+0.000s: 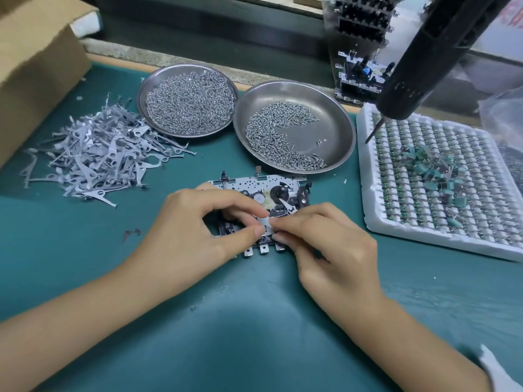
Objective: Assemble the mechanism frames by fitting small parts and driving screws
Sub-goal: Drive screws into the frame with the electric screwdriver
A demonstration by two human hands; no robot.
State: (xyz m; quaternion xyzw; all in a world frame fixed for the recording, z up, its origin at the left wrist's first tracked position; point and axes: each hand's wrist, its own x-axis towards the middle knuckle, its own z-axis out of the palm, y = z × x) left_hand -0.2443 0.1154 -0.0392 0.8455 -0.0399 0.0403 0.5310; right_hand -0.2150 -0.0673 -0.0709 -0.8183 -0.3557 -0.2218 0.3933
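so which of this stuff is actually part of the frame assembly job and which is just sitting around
In the job:
- mechanism frame, worked on by left hand and right hand
- pile of metal levers
- dish of springs
- dish of screws
- hanging electric screwdriver

Lying about:
- cardboard box
- foam tray of green parts
- one stray lever on the mat

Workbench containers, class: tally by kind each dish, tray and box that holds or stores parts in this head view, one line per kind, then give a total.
Round metal dishes: 2, the springs dish and the screws dish
White foam tray: 1
Cardboard box: 1
Total: 4
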